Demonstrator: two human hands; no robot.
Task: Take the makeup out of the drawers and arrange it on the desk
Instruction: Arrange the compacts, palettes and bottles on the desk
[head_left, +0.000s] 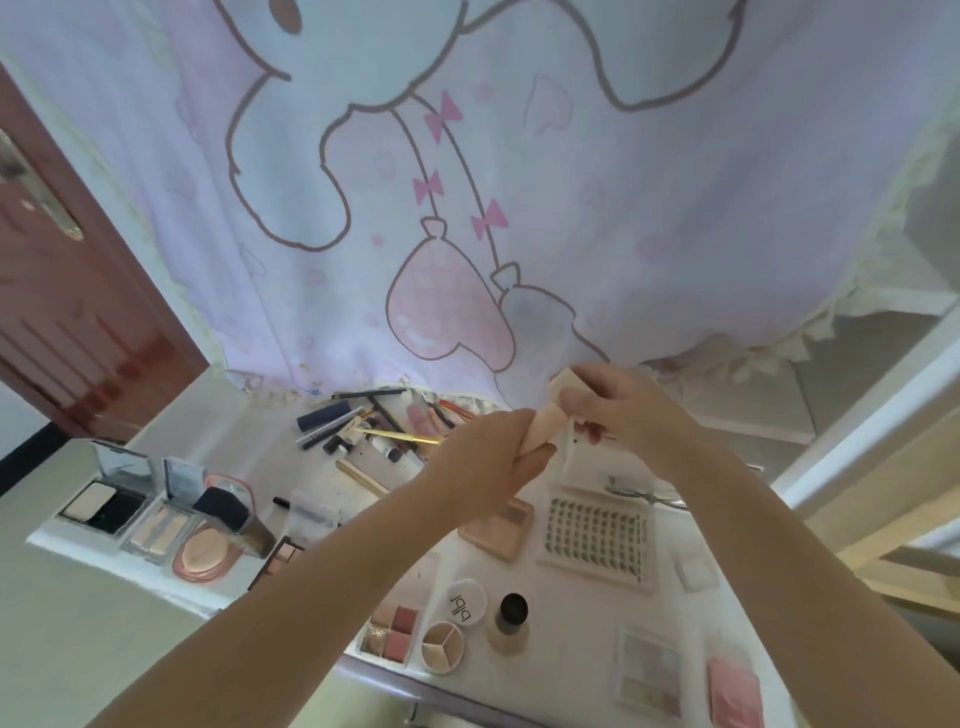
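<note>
A pale lilac curtain (519, 208) carries a cartoon figure drawn in brown outline, with bright pink bows and a pink heart-shaped balloon. The door (67, 312) is reddish brown. The tabletop (571, 639) is white. On it lie a peach cushion compact (205, 553) with a pink rim, a blush palette (392, 631) in pink and rose squares, a black-capped bottle (511, 616), a gold pencil (400, 435) and a pink case (735, 693). The tube (543, 426) is pale peach.

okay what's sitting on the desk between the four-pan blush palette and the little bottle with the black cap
In the head view, a white round lid and a round three-section concealer pot lie between the blush palette and the black-capped bottle.
</note>
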